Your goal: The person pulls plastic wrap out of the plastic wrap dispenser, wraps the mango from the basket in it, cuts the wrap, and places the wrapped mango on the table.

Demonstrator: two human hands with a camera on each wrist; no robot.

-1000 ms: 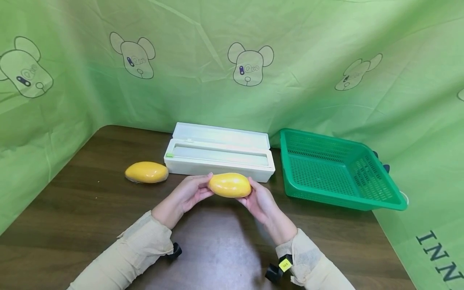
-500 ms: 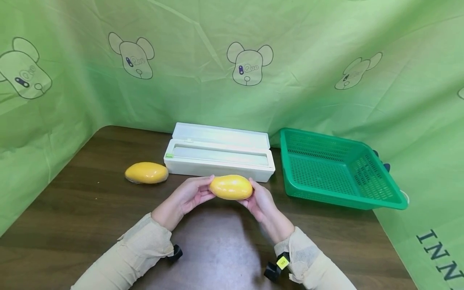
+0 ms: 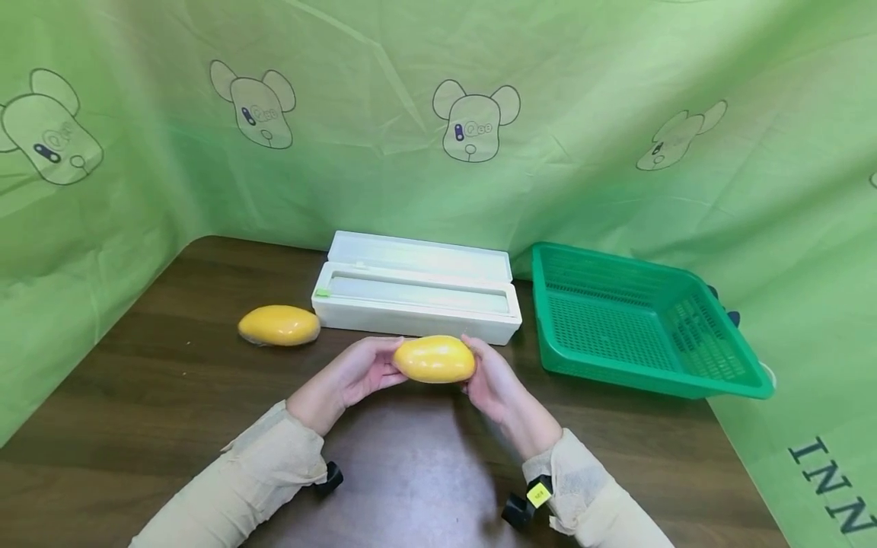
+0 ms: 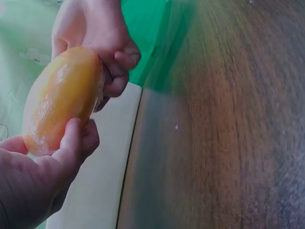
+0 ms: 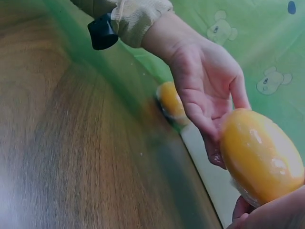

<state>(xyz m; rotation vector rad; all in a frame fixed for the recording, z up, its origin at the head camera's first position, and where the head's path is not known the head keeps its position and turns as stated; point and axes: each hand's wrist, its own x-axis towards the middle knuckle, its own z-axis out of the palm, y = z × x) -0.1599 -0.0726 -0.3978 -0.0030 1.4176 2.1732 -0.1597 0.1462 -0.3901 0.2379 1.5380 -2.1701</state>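
A yellow mango (image 3: 435,359) with clear film wrapped over it is held up between both hands in front of the white box. My left hand (image 3: 365,373) grips its left end, the thumb along one side and the fingers curled beneath. At the other end my right hand (image 3: 495,384) holds it, its fingers partly hidden behind the fruit. In the left wrist view, shiny wrinkled film shows at the tip of the mango (image 4: 66,100). A second yellow mango (image 3: 279,326), also in film, lies on the table to the left.
Behind the hands stands a long white cling film dispenser (image 3: 418,312) with its lid (image 3: 419,255) raised. A green perforated basket (image 3: 651,380) sits at the right on the dark wooden table (image 3: 171,426). Green printed cloth (image 3: 384,183) hangs around the table's back and sides.
The held mango has come slightly lower and nearer the body. My right fingers have shifted a little around its end. The other mango, dispenser and basket stay put.
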